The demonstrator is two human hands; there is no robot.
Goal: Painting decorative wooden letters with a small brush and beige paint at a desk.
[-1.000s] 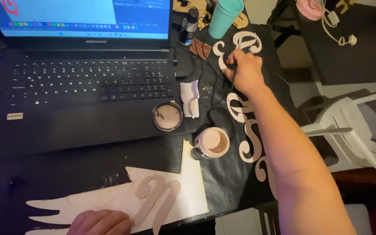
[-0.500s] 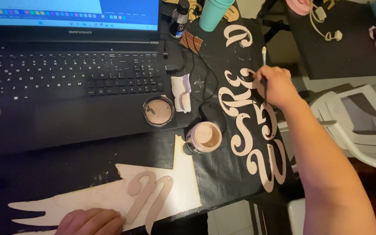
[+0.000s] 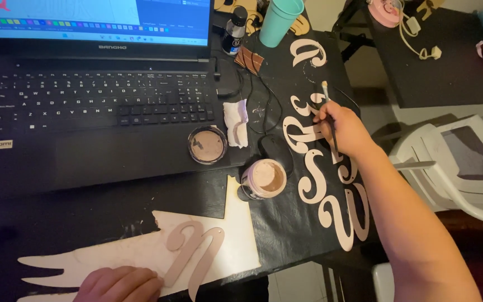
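My right hand (image 3: 343,127) holds a thin paintbrush (image 3: 327,106) upright over a row of cream cut-out script letters (image 3: 320,168) lying on the black table at the right. My left hand (image 3: 119,284) rests at the bottom edge, its fingers against a pink-painted cut-out letter (image 3: 192,253) that lies on a torn cream sheet (image 3: 141,251). An open jar of pink paint (image 3: 265,178) stands between the two hands, and its lid (image 3: 207,145) lies on the laptop's edge.
An open black laptop (image 3: 85,106) fills the upper left. A crumpled tissue (image 3: 235,122), a mouse (image 3: 275,149) with cable, a small dark bottle (image 3: 233,29) and a teal cup (image 3: 280,20) sit behind the jar. A white plastic chair (image 3: 454,162) stands at the right.
My right hand has drawn back from the far letters toward me and to the right, still gripping the brush. My left hand stays at the pink letter.
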